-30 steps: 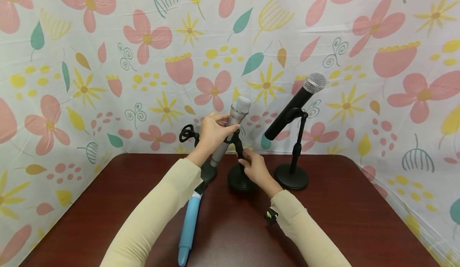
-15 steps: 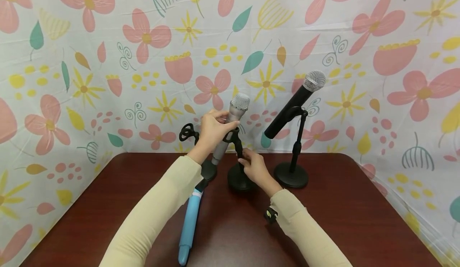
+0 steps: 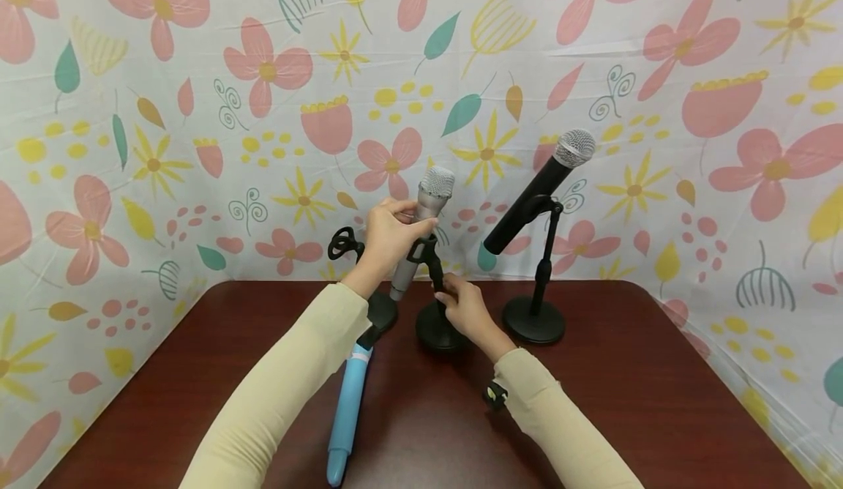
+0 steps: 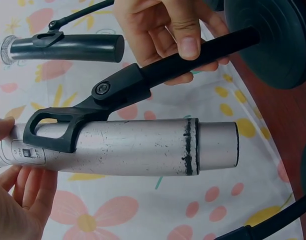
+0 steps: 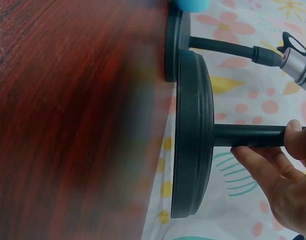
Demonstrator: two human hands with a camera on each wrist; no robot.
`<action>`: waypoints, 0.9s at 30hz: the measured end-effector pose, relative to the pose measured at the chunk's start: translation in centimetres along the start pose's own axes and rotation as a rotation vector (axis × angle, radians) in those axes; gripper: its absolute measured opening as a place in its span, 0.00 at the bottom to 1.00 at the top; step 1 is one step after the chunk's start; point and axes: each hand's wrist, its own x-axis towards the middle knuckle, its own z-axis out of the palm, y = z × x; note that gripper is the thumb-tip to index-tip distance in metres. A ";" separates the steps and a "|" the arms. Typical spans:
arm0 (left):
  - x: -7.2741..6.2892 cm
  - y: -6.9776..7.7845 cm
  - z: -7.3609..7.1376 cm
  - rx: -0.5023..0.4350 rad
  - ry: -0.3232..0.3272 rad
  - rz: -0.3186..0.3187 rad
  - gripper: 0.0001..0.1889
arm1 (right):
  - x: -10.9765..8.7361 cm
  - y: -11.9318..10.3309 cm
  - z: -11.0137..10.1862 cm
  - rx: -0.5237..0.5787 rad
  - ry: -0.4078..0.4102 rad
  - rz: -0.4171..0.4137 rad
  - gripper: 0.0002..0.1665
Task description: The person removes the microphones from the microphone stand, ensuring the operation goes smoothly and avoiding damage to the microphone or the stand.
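My left hand (image 3: 388,236) grips a silver microphone (image 3: 435,196) just below its mesh head, thumb on one side and fingers on the other. The microphone leans, head up and to the right. In the left wrist view its scuffed body (image 4: 138,150) lies along the black clip (image 4: 85,120) of the middle desk stand, with a small switch (image 4: 27,153) near my fingers. My right hand (image 3: 466,306) pinches that stand's upright pole (image 5: 248,135) between thumb and fingers, above its round base (image 5: 195,135).
At right, a black microphone (image 3: 533,200) rests in a stand with a round base (image 3: 535,322). Left of the middle stand is another stand (image 3: 382,313) with a bare clip (image 3: 344,243). A blue microphone-like stick (image 3: 349,408) lies on the dark table (image 3: 593,401), before a floral cloth (image 3: 263,167).
The silver microphone has shifted slightly upward and left with my left hand, its lower end rising and the clip showing more. My right hand stays on the pole.
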 end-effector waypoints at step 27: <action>0.7 0.6 -1.5 -0.167 0.061 -0.093 0.28 | 0.0 -0.3 0.4 0.045 0.042 -0.026 0.02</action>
